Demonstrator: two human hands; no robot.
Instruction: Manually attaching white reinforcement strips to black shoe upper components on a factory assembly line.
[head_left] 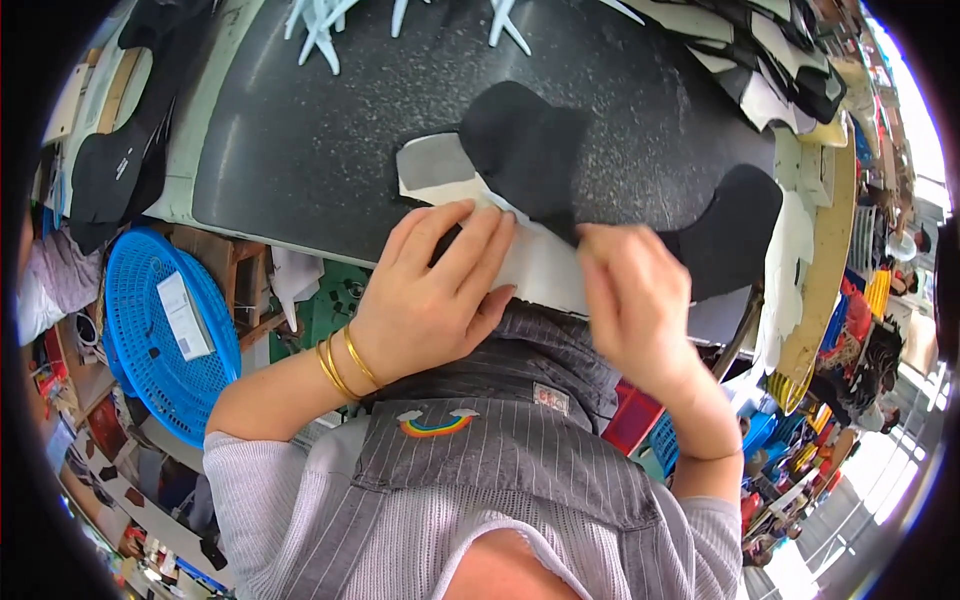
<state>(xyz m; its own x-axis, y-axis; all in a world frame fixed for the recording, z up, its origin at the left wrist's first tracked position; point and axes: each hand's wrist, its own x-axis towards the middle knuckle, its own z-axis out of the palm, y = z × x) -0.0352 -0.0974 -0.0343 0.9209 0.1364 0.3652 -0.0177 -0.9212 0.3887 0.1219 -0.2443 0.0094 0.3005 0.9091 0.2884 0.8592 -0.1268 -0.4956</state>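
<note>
Right at the near edge of the black desk (330,150), the left hand (435,290) lies flat, fingers spread, pressing a white cut sheet (545,270). Beside it, the right hand (635,300) pinches the black fabric piece (530,150) lying over that sheet.

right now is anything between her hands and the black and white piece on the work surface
Nothing visible. The left hand lies flat on the white piece, and the right hand pinches it where the black piece overlaps.
</note>
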